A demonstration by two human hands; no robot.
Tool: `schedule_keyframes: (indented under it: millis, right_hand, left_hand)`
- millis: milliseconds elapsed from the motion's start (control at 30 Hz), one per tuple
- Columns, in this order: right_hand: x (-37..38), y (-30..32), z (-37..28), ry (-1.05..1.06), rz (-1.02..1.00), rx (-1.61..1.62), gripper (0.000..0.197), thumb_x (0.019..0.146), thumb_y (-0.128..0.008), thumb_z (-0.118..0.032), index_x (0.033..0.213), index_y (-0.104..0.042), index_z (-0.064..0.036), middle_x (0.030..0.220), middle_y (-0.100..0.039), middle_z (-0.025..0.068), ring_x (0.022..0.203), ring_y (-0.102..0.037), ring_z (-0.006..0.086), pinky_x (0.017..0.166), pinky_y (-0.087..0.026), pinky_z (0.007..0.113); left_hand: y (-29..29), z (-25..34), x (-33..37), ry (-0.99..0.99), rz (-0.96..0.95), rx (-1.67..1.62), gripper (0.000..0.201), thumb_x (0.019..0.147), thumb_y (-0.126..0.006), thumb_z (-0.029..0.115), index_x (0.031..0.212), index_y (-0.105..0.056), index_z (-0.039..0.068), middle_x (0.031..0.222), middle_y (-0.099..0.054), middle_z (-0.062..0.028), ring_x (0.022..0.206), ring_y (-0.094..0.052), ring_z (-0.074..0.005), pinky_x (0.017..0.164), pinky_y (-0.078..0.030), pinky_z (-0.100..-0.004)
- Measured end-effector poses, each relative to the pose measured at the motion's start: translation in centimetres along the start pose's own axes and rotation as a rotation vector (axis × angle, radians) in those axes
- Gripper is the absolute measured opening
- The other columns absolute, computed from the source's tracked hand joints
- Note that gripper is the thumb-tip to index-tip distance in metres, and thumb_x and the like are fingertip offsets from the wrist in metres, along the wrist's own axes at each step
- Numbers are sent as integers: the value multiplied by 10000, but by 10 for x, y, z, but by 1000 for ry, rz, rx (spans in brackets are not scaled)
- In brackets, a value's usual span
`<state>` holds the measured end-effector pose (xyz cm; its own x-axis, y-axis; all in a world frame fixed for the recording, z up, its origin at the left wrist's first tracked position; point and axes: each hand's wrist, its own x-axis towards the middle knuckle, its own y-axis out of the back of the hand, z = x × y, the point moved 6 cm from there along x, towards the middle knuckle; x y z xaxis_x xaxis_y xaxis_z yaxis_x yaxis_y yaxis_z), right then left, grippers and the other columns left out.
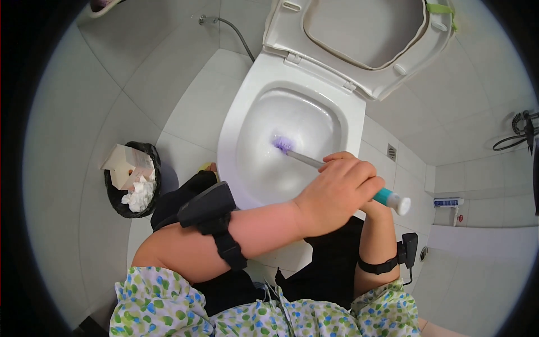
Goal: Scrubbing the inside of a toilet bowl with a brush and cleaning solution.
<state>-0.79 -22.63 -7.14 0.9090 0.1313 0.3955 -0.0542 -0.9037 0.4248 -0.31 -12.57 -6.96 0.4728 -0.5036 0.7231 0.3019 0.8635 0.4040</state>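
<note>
A toilet brush with a grey shaft [306, 160] and a teal, white-tipped handle end [393, 199] slants down into the white toilet bowl [252, 121]. Its purple head [282, 144] lies in the middle of the bowl, where the water looks purplish. My left hand [337, 194] reaches across and is closed around the handle. Close against it, my right hand [373, 208] is also closed at the handle, its fingers largely hidden behind the left. The seat and lid [359, 33] are raised behind the bowl.
Left of the toilet stands a black-lined bin [115, 199] with a carton and crumpled tissue. A hose [238, 36] runs down behind the toilet. On the right are a floor drain [392, 152], a wall shower fitting [525, 129] and a blue-and-white tube [448, 202].
</note>
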Motion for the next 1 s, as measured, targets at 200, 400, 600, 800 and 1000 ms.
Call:
schedule_keyframes:
  millis: [200,400,600,800,1000]
  right_hand:
    - [2,-5,-36,21,143,-347,162,711,-659,22,870,-634,6,959,-656,163,780,-634,267,679,-504,316]
    - [-4,-6,-59,136,300,-424,130,724,-667,14,846,-629,36,913,-663,172,759,-636,278,621,-496,301]
    - [-9,-14,-51,201,206,-315,128,762,-685,28,870,-617,13,935,-651,224,745,-662,220,649,-552,280]
    - [-12,-17,-49,235,125,-184,137,748,-703,34,851,-615,11,936,-644,240,754,-661,220,654,-555,287]
    - [-19,-9,-50,115,464,-424,124,778,-680,34,874,-608,3,952,-644,220,829,-652,236,718,-537,303]
  left_hand:
    - [27,42,7,-282,196,135,283,726,-545,131,997,-535,49,977,-513,-74,927,-517,-239,807,-435,-356]
    - [35,70,13,-382,287,-137,193,750,-605,90,941,-591,62,958,-590,-80,827,-596,-198,735,-506,-332]
    - [38,80,10,-345,249,-87,202,766,-587,107,961,-606,58,926,-619,-82,774,-613,-186,720,-512,-303]
    - [35,84,8,-330,270,-99,262,733,-547,155,941,-564,-4,860,-580,-104,824,-596,-231,736,-467,-322]
    - [21,73,19,-333,208,-220,210,760,-581,112,953,-564,28,864,-565,-80,811,-583,-210,731,-488,-332]
